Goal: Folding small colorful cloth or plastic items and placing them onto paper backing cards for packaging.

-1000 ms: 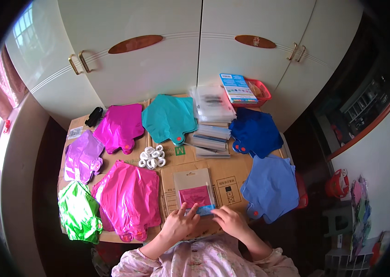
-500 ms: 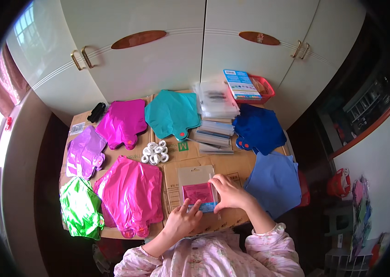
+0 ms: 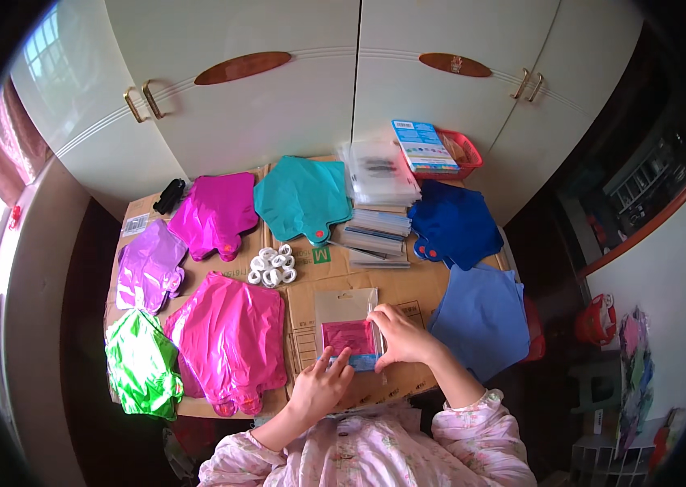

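A flat clear plastic packet (image 3: 347,305) lies on the cardboard in front of me. Inside it is a folded pink foil piece (image 3: 346,334), with a blue strip along the bottom and a hang hole at the top. My left hand (image 3: 318,388) rests at the packet's lower left, its forefinger and middle finger stretched out over the pink foil and blue strip. At the right edge my right hand (image 3: 404,339) grips the packet, fingertips higher up and thumb lower down. The palm side of this hand is hidden.
Foil balloon stacks surround the work spot: pink (image 3: 229,341), green (image 3: 141,361), lilac (image 3: 148,266), magenta (image 3: 215,213), teal (image 3: 301,195), navy (image 3: 458,223) and light blue (image 3: 481,321). White rolls (image 3: 272,266), clear sleeves (image 3: 382,174) and a red basket (image 3: 466,154) stand farther back.
My left fingers have shifted very slightly on the packet. The right hand keeps its place at the edge; the whole view has tilted a little.
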